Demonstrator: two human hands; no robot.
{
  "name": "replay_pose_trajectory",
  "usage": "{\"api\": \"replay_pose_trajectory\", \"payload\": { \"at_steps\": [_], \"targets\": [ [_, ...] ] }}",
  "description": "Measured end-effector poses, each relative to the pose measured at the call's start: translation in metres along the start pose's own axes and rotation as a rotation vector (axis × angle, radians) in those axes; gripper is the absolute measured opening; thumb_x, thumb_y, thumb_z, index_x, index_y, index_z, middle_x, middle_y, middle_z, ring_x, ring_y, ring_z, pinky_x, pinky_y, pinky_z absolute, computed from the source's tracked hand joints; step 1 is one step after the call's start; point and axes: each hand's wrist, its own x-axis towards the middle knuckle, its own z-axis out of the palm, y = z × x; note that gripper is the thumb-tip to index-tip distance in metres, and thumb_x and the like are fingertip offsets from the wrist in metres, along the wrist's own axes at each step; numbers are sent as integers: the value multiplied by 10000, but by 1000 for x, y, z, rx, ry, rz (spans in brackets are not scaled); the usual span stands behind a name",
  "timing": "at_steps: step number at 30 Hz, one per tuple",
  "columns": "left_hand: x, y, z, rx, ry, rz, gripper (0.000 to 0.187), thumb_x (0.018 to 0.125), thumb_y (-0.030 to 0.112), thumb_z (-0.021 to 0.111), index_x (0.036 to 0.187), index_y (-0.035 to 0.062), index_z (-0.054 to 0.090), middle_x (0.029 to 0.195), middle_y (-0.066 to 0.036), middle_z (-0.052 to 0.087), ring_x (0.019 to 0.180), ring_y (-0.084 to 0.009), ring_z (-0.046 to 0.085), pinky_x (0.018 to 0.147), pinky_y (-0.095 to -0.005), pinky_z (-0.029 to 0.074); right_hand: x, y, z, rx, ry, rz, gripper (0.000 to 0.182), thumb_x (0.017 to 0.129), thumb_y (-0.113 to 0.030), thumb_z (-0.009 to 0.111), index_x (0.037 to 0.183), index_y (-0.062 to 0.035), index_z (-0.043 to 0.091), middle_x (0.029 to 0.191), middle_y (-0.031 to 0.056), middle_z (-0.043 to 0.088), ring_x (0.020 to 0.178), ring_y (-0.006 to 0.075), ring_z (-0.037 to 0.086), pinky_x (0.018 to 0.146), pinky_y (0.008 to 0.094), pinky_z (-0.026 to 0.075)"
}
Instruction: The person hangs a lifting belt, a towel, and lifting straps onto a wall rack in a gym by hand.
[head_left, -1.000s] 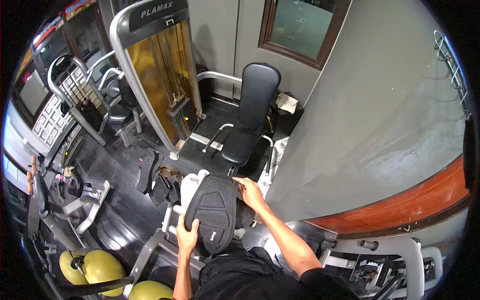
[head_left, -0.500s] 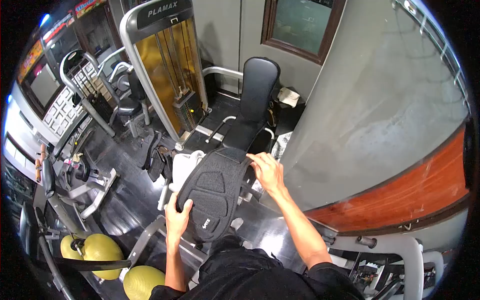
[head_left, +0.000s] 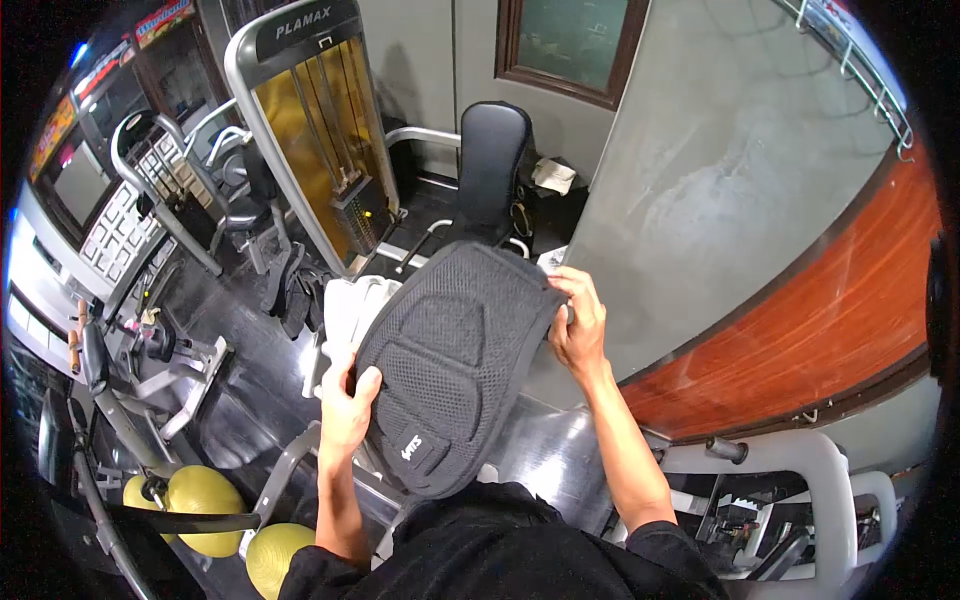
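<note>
A black padded back-support belt (head_left: 450,360) with a mesh face, raised pads and a small white-lettered label is held up in front of my body, tilted. My left hand (head_left: 347,405) grips its left edge, thumb on the mesh face and fingers behind. At the upper right corner, my right hand (head_left: 580,320) pinches the belt's end between thumb and fingers. Behind the belt's left side a white cloth (head_left: 350,310) shows in part.
A weight-stack machine (head_left: 325,140) with a black padded seat (head_left: 492,165) stands ahead. Yellow exercise balls (head_left: 207,510) lie at lower left. A curved grey wall (head_left: 740,200) with a wooden panel (head_left: 800,350) rises at right, above a grey machine frame (head_left: 760,465).
The belt has come closer and looks larger, turned more face-on. My right hand has shifted right and its fingers have curled closer around the belt's corner. My left hand keeps its hold.
</note>
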Motion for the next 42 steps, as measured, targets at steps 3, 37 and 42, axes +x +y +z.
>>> {"api": "replay_pose_trajectory", "payload": {
  "at_steps": [3,37,42],
  "targets": [
    [7,17,24,-192,74,-48,434,894,114,571,1270,-70,458,1182,-115,553,1051,-175,522,944,-290,388,12,-15,-16,2,42,106,181,791,14,605,967,-19,578,943,119,646,714,247,655,636,317,532],
    [116,9,143,-803,-372,-395,861,843,682,437,1405,43,309,1372,-163,435,1197,-305,492,989,-471,424,-164,-54,-41,679,-819,799,900,782,-456,688,1423,11,261,1485,222,242,1381,286,236,1137,377,179],
    [126,31,136,-1029,-330,-499,754,809,704,473,1213,72,549,908,-59,664,648,-197,643,581,-280,550,-168,-101,-62,161,-571,812,839,678,-329,761,1348,21,396,1155,188,502,1126,317,491,985,374,370]
  ]
}}
